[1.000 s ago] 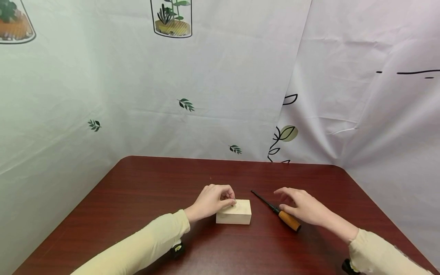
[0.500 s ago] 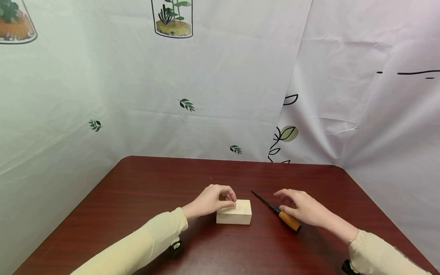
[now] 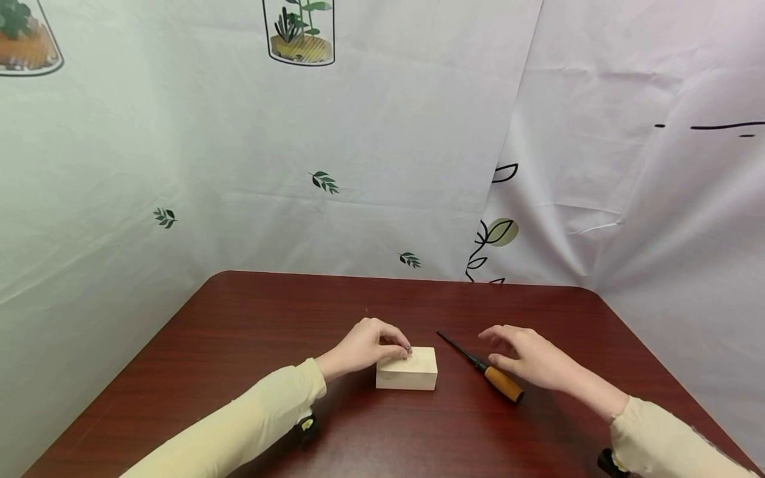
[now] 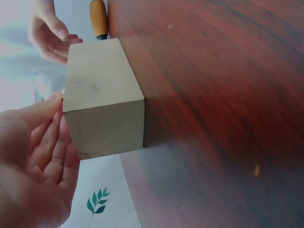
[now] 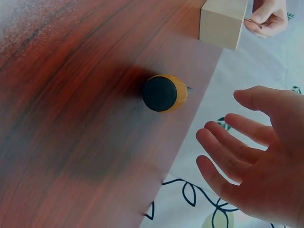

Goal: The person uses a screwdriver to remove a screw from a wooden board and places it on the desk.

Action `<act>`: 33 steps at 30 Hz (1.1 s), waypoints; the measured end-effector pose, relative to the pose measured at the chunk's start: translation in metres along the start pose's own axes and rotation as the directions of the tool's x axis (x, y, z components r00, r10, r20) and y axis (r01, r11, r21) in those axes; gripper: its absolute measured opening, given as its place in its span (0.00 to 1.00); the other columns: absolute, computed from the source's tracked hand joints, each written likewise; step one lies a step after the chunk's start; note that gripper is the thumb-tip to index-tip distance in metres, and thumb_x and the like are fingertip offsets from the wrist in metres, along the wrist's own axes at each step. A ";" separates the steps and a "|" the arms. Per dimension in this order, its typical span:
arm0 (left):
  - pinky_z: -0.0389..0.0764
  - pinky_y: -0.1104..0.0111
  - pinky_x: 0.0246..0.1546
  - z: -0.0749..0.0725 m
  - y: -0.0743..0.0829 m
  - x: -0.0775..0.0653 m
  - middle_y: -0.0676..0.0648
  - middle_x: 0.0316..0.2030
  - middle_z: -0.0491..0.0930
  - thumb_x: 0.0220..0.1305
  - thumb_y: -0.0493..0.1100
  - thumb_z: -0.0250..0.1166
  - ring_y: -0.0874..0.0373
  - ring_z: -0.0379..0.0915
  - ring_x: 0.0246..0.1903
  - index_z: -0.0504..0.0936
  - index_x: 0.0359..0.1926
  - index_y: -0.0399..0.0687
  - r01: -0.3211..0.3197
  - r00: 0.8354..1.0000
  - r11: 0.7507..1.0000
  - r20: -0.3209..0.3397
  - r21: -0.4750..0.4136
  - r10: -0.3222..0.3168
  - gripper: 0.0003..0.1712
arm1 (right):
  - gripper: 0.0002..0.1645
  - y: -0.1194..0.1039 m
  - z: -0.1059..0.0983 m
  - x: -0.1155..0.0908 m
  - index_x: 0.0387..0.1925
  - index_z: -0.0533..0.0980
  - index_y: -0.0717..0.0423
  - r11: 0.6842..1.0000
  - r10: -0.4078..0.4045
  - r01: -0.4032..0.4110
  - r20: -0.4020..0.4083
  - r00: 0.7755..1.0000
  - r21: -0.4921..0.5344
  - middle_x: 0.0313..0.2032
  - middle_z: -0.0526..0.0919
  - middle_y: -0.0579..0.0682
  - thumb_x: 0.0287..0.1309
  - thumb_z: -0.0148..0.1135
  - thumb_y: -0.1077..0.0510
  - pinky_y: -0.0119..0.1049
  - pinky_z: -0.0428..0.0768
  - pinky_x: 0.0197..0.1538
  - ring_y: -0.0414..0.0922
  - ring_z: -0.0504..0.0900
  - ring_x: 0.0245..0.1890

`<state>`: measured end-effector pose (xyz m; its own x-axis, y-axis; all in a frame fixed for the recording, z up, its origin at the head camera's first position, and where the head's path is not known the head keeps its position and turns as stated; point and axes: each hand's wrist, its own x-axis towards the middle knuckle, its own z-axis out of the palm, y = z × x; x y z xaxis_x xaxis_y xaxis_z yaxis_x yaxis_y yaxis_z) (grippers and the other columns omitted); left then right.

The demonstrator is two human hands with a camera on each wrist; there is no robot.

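A pale wooden block (image 3: 406, 380) lies on the table. Over its top face my left hand (image 3: 363, 345) pinches a small thin screw (image 5: 249, 20) between thumb and fingertips. The screw reaches to the block's top; most of it is hidden by the fingers. To the right of the block lies a screwdriver (image 3: 503, 384) with an orange-brown wooden handle, black end and black shaft, its tip pointing away. My right hand (image 3: 532, 357) hovers above and beside the handle, fingers loosely bent and holding nothing. In the right wrist view its fingers are spread apart from the screwdriver.
The dark red wooden table (image 3: 257, 305) has rounded far corners. Behind it and at both sides hangs a white cloth (image 3: 382, 133) printed with leaves and plant jars. Both sleeves carry dark wrist gear, the left one (image 3: 307, 423) close over the table.
My left fingers have shifted slightly around the screw, its head showing more clearly at the fingertips. My right hand has moved a little to the right. Block and screwdriver have stayed put.
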<state>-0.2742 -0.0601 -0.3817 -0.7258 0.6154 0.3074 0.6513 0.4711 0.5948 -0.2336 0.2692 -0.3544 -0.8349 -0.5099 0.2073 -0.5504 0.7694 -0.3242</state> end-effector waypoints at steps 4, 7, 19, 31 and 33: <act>0.73 0.77 0.37 0.000 0.001 0.000 0.61 0.31 0.88 0.60 0.44 0.71 0.75 0.79 0.32 0.90 0.34 0.58 0.012 1.000 0.999 -0.007 0.040 -0.011 0.03 | 0.18 0.000 0.000 0.000 0.54 0.78 0.51 1.000 -0.002 0.002 0.002 1.000 0.002 0.46 0.86 0.49 0.62 0.65 0.58 0.36 0.82 0.40 0.31 0.81 0.39; 0.72 0.76 0.38 0.000 0.002 0.000 0.63 0.30 0.88 0.59 0.46 0.71 0.76 0.79 0.32 0.90 0.33 0.59 0.014 1.000 0.997 -0.019 0.070 -0.013 0.02 | 0.18 -0.001 -0.001 0.000 0.54 0.78 0.51 1.000 -0.003 0.003 0.005 1.000 0.001 0.46 0.86 0.49 0.62 0.65 0.58 0.36 0.82 0.40 0.32 0.81 0.39; 0.69 0.76 0.33 0.002 0.002 -0.002 0.65 0.26 0.87 0.57 0.53 0.72 0.78 0.74 0.27 0.89 0.31 0.59 0.015 0.998 0.992 -0.066 0.127 -0.006 0.06 | 0.18 -0.002 0.000 0.000 0.54 0.78 0.51 1.000 0.008 -0.008 0.018 1.000 0.010 0.46 0.85 0.49 0.62 0.64 0.58 0.34 0.81 0.39 0.32 0.81 0.39; 0.68 0.76 0.33 0.002 0.004 -0.001 0.66 0.26 0.87 0.57 0.52 0.72 0.79 0.75 0.27 0.89 0.31 0.61 0.014 0.997 0.989 -0.078 0.149 -0.003 0.04 | 0.17 -0.003 0.000 0.000 0.53 0.78 0.53 1.000 0.000 -0.001 0.023 1.000 0.027 0.46 0.86 0.49 0.62 0.64 0.58 0.36 0.82 0.40 0.31 0.81 0.38; 0.68 0.76 0.33 0.002 0.004 -0.001 0.66 0.26 0.87 0.56 0.52 0.72 0.78 0.76 0.27 0.89 0.31 0.60 0.016 0.997 0.989 -0.079 0.144 -0.004 0.04 | 0.17 -0.003 0.000 0.000 0.53 0.78 0.52 1.000 0.000 -0.001 0.022 1.000 0.023 0.46 0.86 0.49 0.62 0.64 0.58 0.35 0.82 0.40 0.31 0.81 0.38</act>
<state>-0.2701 -0.0575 -0.3808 -0.7439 0.5613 0.3627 0.6649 0.5671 0.4861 -0.2323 0.2671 -0.3538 -0.8348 -0.5177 0.1872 -0.5493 0.7607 -0.3457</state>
